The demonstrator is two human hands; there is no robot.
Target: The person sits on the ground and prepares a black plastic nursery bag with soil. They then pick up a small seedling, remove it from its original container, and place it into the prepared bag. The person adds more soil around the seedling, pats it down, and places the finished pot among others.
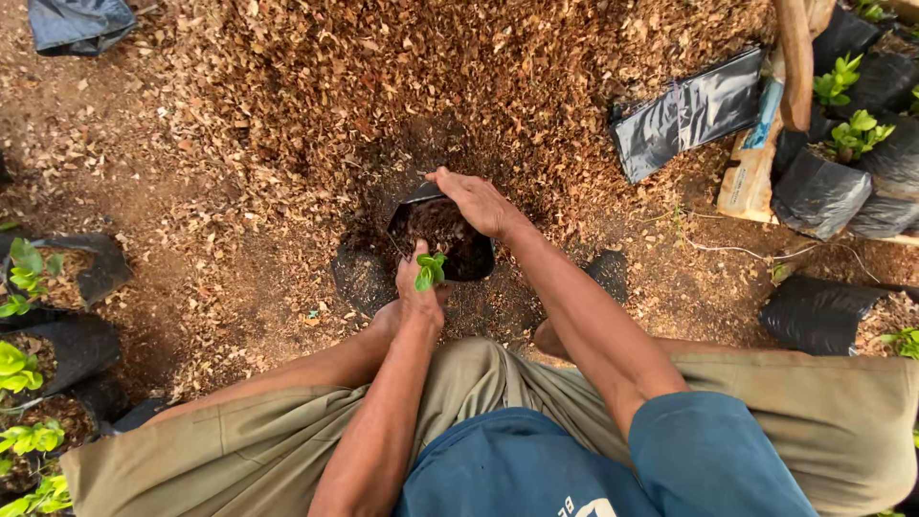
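Note:
A black plastic grow bag (479,258) filled with dark soil stands on the ground between my knees. My left hand (418,290) is closed on a small green seedling (430,270) at the bag's near rim. My right hand (476,201) rests over the far rim of the bag, fingers bent down onto the soil and the bag's edge. A heap of brown wood chips and husk (402,77) lies just beyond the bag.
Black bags with green seedlings stand at the left (29,278) and at the upper right (852,144). An empty flattened black bag (684,113) lies on the chips at the right. A folded grey bag (77,21) sits at the top left.

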